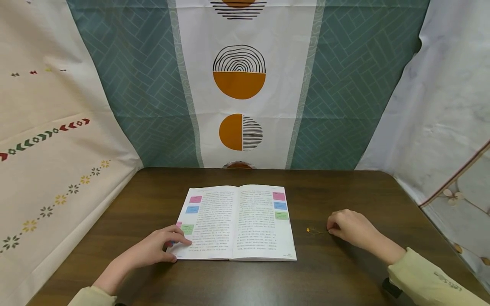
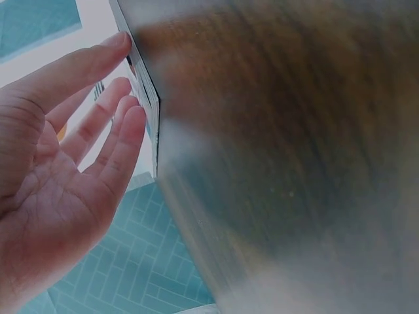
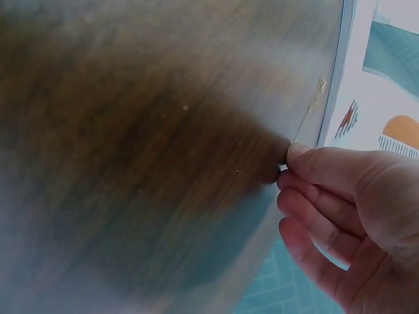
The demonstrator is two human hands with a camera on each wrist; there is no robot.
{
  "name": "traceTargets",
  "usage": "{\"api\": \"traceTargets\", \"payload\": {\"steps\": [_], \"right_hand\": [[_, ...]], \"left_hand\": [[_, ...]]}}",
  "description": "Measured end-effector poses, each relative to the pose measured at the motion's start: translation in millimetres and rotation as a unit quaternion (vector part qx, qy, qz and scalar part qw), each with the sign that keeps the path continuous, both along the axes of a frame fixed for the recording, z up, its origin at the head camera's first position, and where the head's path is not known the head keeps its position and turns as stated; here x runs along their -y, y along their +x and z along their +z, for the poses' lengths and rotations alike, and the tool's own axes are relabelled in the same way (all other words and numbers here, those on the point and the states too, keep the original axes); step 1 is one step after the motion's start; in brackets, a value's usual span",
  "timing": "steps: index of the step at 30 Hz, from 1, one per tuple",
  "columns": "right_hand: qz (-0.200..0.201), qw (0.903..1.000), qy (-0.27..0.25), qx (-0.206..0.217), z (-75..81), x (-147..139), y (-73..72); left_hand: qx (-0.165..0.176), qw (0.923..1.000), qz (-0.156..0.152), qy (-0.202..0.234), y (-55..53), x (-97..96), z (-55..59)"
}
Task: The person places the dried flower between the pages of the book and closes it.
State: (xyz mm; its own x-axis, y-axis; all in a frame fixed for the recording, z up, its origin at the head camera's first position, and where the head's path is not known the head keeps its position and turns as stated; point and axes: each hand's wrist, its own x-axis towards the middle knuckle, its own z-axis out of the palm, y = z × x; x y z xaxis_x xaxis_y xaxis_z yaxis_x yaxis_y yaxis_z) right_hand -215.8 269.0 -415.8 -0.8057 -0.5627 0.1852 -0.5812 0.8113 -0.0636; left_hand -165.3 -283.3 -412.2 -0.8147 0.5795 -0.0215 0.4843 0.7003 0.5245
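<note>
An open book (image 1: 214,229) with printed pages lies on the table, coloured square tabs along its outer page edges. My left hand (image 1: 155,248) rests at its lower left corner, fingers on the page and thumb by the near edge. In the left wrist view the left hand (image 2: 72,131) has loosely bent fingers beside the book's edge. To the right of the book, my right hand (image 1: 350,228) pinches the end of a thin stem with a small yellow tip, like a dried flower sprig (image 1: 314,231). The sprig (image 3: 309,111) points toward the book, held between thumb and forefinger.
The dark wooden table (image 1: 329,191) reaches back to a green and white patterned curtain (image 1: 245,144). A cream cloth (image 1: 65,140) hangs on the left and a pale cloth (image 1: 432,140) on the right.
</note>
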Motion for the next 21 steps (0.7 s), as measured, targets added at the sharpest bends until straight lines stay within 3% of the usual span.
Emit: {"api": "traceTargets", "payload": {"steps": [12, 21], "right_hand": [[0.034, 0.9984, 0.016, -0.042, 1.5, 4.7, 1.0], [0.035, 0.9988, 0.020, -0.029, 0.3, 4.5, -2.5]], "left_hand": [[-0.009, 1.0000, 0.002, 0.004, 2.0, 0.4, -1.4], [-0.011, 0.9999, 0.005, 0.002, 3.0, -0.3, -0.4]]}}
